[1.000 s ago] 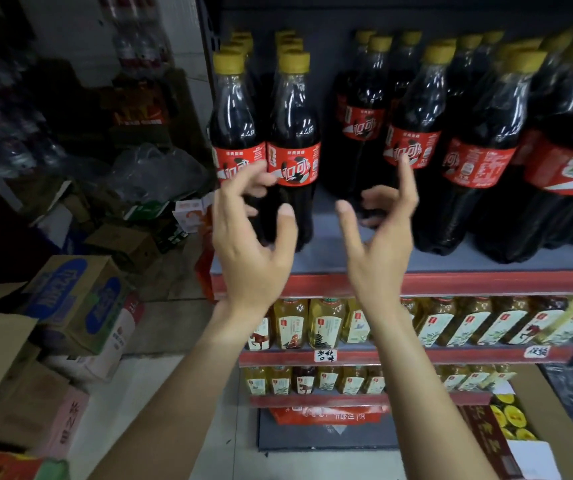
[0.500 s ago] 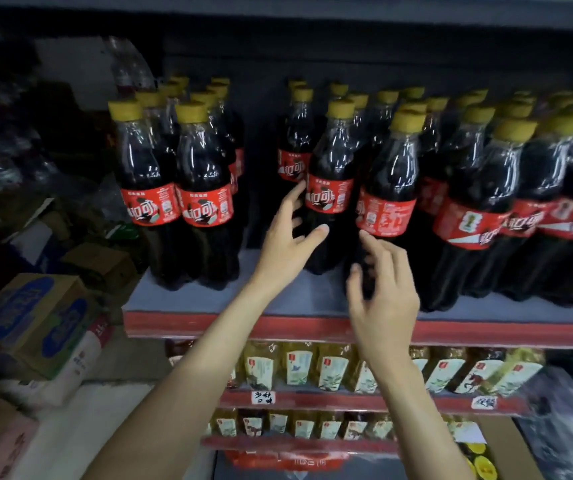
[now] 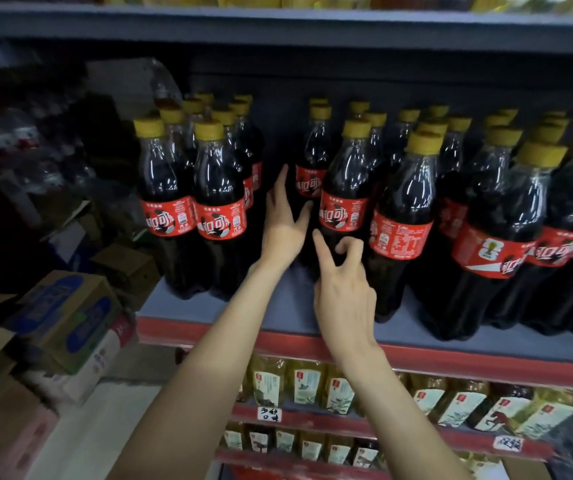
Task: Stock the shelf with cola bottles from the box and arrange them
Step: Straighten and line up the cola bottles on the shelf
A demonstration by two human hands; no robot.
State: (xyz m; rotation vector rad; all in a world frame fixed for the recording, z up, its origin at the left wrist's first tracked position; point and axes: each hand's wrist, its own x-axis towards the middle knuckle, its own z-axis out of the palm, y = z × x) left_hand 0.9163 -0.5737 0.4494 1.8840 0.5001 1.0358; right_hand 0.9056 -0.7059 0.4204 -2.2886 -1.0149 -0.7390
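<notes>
Cola bottles with yellow caps and red labels stand in rows on the grey shelf (image 3: 285,317) with a red front edge. A left group of bottles (image 3: 191,202) is split by a gap from the middle cola bottle (image 3: 345,188) and the right rows (image 3: 486,216). My left hand (image 3: 283,223) reaches into the gap, fingers spread, its thumb toward the middle bottle. My right hand (image 3: 342,285) is open just in front of that bottle's lower part, fingertips near it; I cannot tell whether they touch. Neither hand holds anything.
Lower shelves carry yellow drink bottles (image 3: 306,386) with price tags (image 3: 269,414). Cardboard boxes (image 3: 66,317) are stacked on the floor at the left, with more clutter behind. Another shelf (image 3: 278,26) runs overhead.
Both hands have moved forward from the shelf's front into the bottles: the left hand has gone deeper into the gap, the right hand up to the middle bottle. The view has tilted upward.
</notes>
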